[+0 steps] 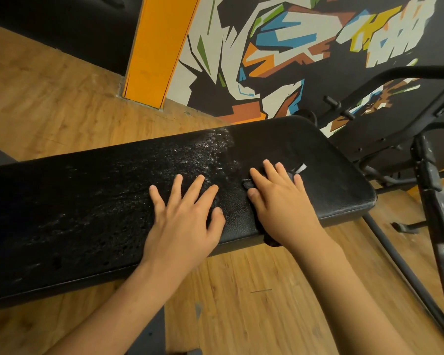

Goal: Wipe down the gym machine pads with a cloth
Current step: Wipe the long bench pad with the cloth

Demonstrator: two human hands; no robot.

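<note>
Item under work: bench pad [331,175], long and black, running from the lower left of the frame to right of centre.

Left hand: left hand [185,213] lies palm down on the pad at mid-frame, fingers spread wide and straight, holding nothing.

Right hand: right hand [280,198] lies flat just right of the left one, fingers extended and pressing a cloth onto the pad.

Cloth location: cloth [247,185], dark, is trapped under the right palm. One bit shows beside the thumb, a white tag [301,168] sticks out past the fingertips, and a fold hangs over the near edge of the pad.

Pad condition: the middle and left stretch is patchy and glinting. Whether this is moisture or cracked covering cannot be told. The right end, around the cloth, looks matt and even.

Progress, as judged: wiping is under way on this pad. Which parts are finished cannot be confirmed from the surface alone.

Outstanding, as judged: the long left stretch, the pad's edges, and any further pads on the machine, none of which are clearly in view.

Surroundings: black machine frame [426,175] at the right edge, wood-pattern floor [62,98], painted wall mural [292,47] across the top.
</note>
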